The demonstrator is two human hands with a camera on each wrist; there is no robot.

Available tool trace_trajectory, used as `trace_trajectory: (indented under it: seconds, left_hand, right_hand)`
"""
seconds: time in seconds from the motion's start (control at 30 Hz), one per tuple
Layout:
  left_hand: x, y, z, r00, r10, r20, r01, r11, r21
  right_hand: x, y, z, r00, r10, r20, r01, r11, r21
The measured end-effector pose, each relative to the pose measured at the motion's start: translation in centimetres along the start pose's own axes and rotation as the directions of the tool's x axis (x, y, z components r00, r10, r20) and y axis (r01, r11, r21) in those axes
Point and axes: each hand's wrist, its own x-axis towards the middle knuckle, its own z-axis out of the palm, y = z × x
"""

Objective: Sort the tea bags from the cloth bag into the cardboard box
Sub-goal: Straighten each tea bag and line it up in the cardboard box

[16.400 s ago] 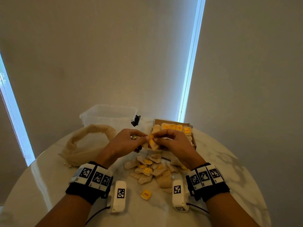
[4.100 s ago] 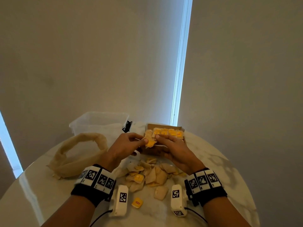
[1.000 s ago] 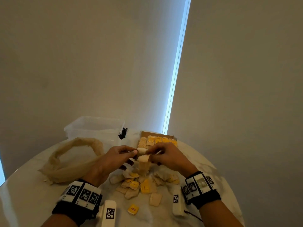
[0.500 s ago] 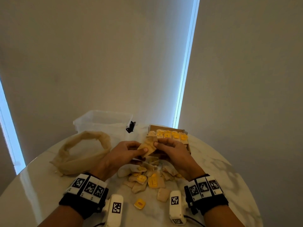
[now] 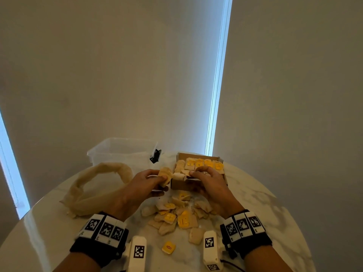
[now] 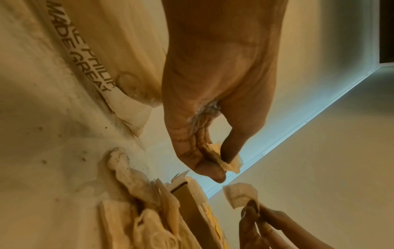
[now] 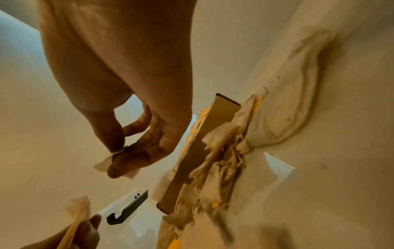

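The open cardboard box (image 5: 181,185) stands at the table's far middle, with a row of yellow-tagged tea bags (image 5: 204,163) inside. My left hand (image 5: 159,179) pinches a beige tea bag (image 5: 164,173) just left of the box; thumb and fingers clamp that tea bag (image 6: 227,160) in the left wrist view. At the box's near left corner, my right hand (image 5: 193,172) pinches a second, paler tea bag (image 5: 179,176), seen as a crumpled tea bag (image 7: 105,164) under its thumb. A loose pile of tea bags (image 5: 176,213) lies between my wrists. The cloth bag (image 5: 98,190) slumps at the left.
A clear plastic tub (image 5: 121,152) with a black clip (image 5: 155,156) stands behind the cloth bag. One loose yellow tag (image 5: 168,247) lies near the table's front edge. The round marble table (image 5: 265,213) has bare surface to the right of the box.
Half a second ago both hands met on a tea bag in front of the box. Now they are slightly apart, each pinching its own bag, the right one at the box's corner.
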Motion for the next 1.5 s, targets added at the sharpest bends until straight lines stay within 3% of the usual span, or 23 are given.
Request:
trace_trajectory:
  seconds: [0.1, 0.27, 0.5, 0.87, 1.07, 1.5]
  left_hand:
    - [-0.2, 0.3, 0.0, 0.998, 0.022, -0.055, -0.025, 0.999, -0.044]
    - [-0.9, 0.9, -0.1, 0.997, 0.069, -0.027, -0.069, 0.998, 0.000]
    - [-1.0, 1.3, -0.4, 0.994, 0.100, -0.040, -0.093, 0.984, 0.152]
    - [-1.3, 1.4, 0.4, 0.992, 0.049, 0.112, -0.082, 0.949, 0.306]
    - [-1.2, 1.3, 0.8, 0.988, -0.004, 0.155, -0.042, 0.956, 0.292]
    - [-0.8, 0.6, 0.5, 0.993, 0.058, 0.104, -0.090, 0.938, 0.334]
  right_hand:
    - [-0.3, -0.2, 0.0, 0.998, 0.013, 0.069, -0.012, 1.000, -0.007]
    - [-0.8, -0.5, 0.2, 0.987, 0.012, 0.162, -0.002, 0.998, -0.061]
    - [-1.0, -0.2, -0.1, 0.988, -0.042, 0.149, 0.062, 0.990, -0.130]
    - [-1.4, -0.4, 0.2, 0.983, -0.041, 0.181, 0.063, 0.991, -0.119]
    - [-1.8, -0.7, 0.5, 0.976, -0.053, 0.210, 0.083, 0.987, -0.138]
    - [-1.4, -0.5, 0.5, 0.980, -0.065, 0.188, 0.078, 0.995, -0.061]
